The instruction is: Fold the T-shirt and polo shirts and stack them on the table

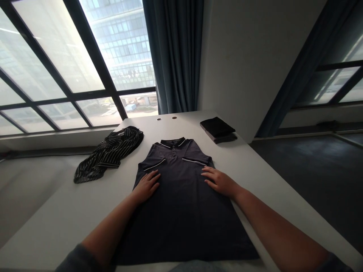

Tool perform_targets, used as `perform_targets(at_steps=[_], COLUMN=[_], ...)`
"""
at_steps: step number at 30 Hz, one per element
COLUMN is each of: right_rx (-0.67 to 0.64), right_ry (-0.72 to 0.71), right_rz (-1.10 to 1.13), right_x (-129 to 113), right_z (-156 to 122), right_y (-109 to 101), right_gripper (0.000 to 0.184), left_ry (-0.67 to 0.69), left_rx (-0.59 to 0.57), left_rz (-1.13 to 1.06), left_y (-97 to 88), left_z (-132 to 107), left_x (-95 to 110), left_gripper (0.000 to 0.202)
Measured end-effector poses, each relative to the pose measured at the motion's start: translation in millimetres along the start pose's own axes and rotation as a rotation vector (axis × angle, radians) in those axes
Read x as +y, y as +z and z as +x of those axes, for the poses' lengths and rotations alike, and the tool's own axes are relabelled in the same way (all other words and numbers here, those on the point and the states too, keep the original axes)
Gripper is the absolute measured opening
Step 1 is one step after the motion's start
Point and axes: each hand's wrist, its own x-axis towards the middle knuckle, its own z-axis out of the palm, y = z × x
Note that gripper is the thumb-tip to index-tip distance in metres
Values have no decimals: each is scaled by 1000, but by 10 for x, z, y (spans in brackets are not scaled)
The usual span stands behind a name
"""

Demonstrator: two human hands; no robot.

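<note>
A dark polo shirt (178,196) lies flat on the white table (255,166), collar away from me, with both sleeves folded in over the chest. My left hand (147,186) rests palm down on the shirt's left side, fingers stretched out just below the folded sleeve. My right hand (218,180) lies flat on the shirt's right side, fingers spread and pointing inward. Neither hand holds anything.
A crumpled black shirt with white stripes (110,152) hangs over the table's left edge. A stack of folded dark clothes (218,129) sits at the far right. Large windows (70,64) and a dark curtain (176,53) stand behind the table.
</note>
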Motion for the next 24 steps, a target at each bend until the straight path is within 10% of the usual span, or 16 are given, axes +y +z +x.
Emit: perform_targets(at_steps=[8,24], right_rx=[-177,-271], right_ry=[3,79], right_rz=[28,-130], right_x=[-318,-520], right_z=[-329,-635], right_y=[162,138], right_gripper=[53,61], left_ry=[-103,-391], left_rx=[34,245], left_rz=[16,179], left_y=[-56,180], left_z=[-1275,-2079], left_x=[-74,218], left_gripper=[58,57])
